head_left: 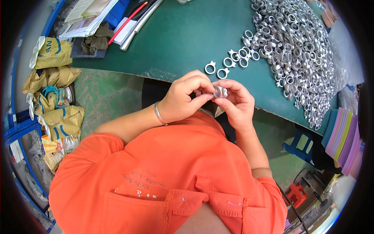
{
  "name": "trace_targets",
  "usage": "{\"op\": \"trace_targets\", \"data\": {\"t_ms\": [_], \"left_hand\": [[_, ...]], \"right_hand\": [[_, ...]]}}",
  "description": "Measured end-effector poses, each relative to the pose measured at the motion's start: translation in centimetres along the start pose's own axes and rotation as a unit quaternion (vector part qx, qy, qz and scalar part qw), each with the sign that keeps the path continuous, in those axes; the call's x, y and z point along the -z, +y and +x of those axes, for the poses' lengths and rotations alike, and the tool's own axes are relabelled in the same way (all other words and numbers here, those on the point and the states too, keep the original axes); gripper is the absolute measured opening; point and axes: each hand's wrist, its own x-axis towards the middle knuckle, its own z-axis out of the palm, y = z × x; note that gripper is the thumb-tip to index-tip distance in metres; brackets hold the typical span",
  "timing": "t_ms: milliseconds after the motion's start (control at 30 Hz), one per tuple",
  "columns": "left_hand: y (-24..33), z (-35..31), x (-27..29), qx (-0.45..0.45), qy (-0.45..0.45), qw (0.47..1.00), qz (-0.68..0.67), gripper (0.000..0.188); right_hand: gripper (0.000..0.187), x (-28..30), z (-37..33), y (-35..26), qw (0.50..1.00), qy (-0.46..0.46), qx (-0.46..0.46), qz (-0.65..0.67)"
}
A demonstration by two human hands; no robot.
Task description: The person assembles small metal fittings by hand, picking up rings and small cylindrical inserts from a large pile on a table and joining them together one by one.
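Observation:
Between my two hands, just off the near edge of the green table [171,50], is a small silvery metal ring [220,91] with small lugs. My left hand [185,95], with a bracelet at its wrist, pinches the ring's left side between thumb and fingers. On the other side, the thumb and fingers of my right hand [237,101] close round the same ring. A few similar loose rings [223,73] lie on the tabletop beyond my hands. They trail off from a large pile of metal rings [292,46] at the right.
At the far left of the table are papers [87,15], a red pencil-like stick [128,22] and a bin with a dark cloth [98,39]. Yellow-brown bags [60,121] stand along the left. A blue stool [300,146] and a red stool [297,195] are at right.

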Motion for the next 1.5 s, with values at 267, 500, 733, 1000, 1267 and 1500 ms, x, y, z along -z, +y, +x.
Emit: {"op": "trace_targets", "data": {"t_ms": [267, 500, 733, 1000, 1267, 1500], "left_hand": [[-0.7, -0.2, 0.2, 0.048, -0.004, 0.995, -0.092, 0.012], [-1.4, -0.7, 0.9, 0.082, 0.042, 0.995, -0.043, 0.011], [-1.4, -0.3, -0.1, 0.081, 0.043, 0.994, -0.057, 0.01], [-0.9, -0.3, 0.0, 0.143, 0.022, 0.983, -0.111, 0.012], [0.2, 0.2, -0.2, -0.04, -0.034, 0.998, 0.04, 0.01], [0.0, -0.1, -0.1, -0.084, -0.022, 0.99, 0.109, 0.012]], "right_hand": [[0.029, 0.1, -0.4, -1.0, 0.998, 0.015, -0.045, 0.033], [0.026, 0.8, -0.8, -2.7, 0.885, -0.097, -0.029, -0.454], [0.013, 0.7, 2.4, -0.9, 0.754, 0.046, 0.11, -0.646], [0.009, 0.8, 0.9, -0.7, 0.969, 0.023, 0.039, -0.243], [0.023, 0.0, -0.3, 0.2, 0.991, 0.036, 0.075, -0.109], [0.03, 1.0, 0.0, -0.3, 0.998, -0.043, -0.02, 0.035]]}}
